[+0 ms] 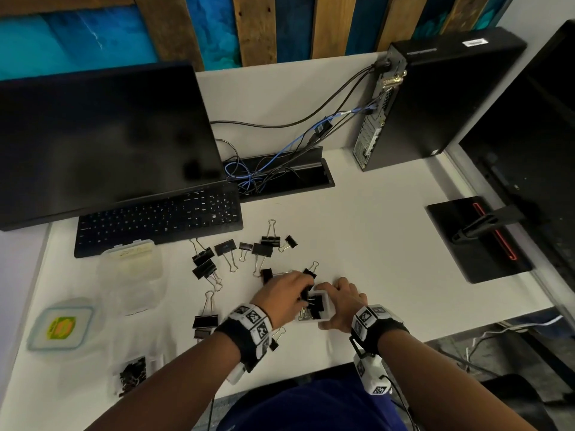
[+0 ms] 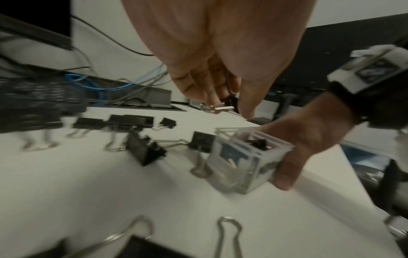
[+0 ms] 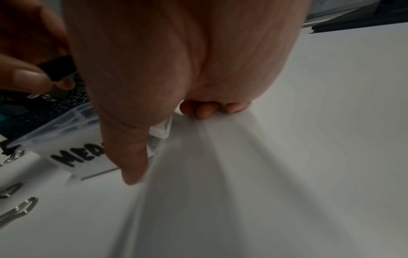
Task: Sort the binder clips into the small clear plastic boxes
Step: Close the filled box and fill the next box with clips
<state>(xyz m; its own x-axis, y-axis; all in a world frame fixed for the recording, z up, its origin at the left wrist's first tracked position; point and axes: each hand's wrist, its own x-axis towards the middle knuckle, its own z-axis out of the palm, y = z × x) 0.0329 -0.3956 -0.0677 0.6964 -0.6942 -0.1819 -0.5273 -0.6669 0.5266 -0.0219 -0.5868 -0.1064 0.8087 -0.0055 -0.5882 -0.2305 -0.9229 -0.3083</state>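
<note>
A small clear plastic box [image 1: 323,307] labelled "MED" [image 3: 77,155] stands near the desk's front edge, with black binder clips inside. My right hand [image 1: 337,304] grips the box, thumb [image 3: 130,157] on its near side and fingers behind it. Directly over the box's open top, my left hand [image 1: 303,293] pinches a black binder clip [image 2: 223,106] between thumb and fingers. Several more black binder clips [image 1: 261,247] lie loose on the white desk [image 1: 389,244] behind and left of the hands; one [image 1: 205,321] sits beside my left wrist.
A keyboard [image 1: 158,219] and dark monitor [image 1: 102,141] stand at the back left. A cable tray [image 1: 280,172], PC tower [image 1: 435,98] and monitor stand [image 1: 479,241] are further right. Clear lidded containers [image 1: 130,275] and another small box of clips [image 1: 133,374] are on the left.
</note>
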